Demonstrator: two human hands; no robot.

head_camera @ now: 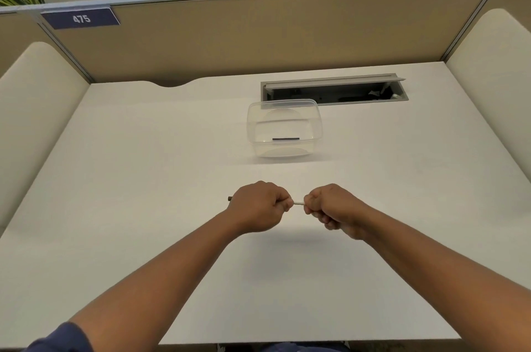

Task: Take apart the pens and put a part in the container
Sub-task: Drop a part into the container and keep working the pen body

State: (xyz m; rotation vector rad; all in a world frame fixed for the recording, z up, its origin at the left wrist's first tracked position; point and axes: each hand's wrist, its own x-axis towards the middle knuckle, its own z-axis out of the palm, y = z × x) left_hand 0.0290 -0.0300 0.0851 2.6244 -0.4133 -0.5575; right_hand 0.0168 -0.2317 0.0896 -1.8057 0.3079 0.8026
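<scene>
1. Above the near middle of the white desk, both hands meet around a single pen, which runs left to right between them, roughly level.
2. Only a short pale stretch of the pen shows in the gap between the two fists; a dark tip pokes out past the outer edge of the left hand, and the rest is hidden inside the grips.
3. That left hand is closed into a fist around the pen's left portion, knuckles up, fingers curled under.
4. On the other side, the right hand is likewise curled tight on the pen's right end, thumb and forefinger pinching at the pale section, the other fingers folded beneath.
5. Both hands are lifted off the desk, and a soft shadow lies on the surface under them.
6. Farther back and slightly to the right stands a clear plastic container, open at the top, well apart from the hands.
7. Inside it, a slim dark part lies flat on the bottom, near the front wall.
8. Behind the container, touching its far rim in this view, a grey cable hatch is set into the desk with its flap up.
9. A tan partition closes off the back, carrying a blue tag numbered 475.
</scene>
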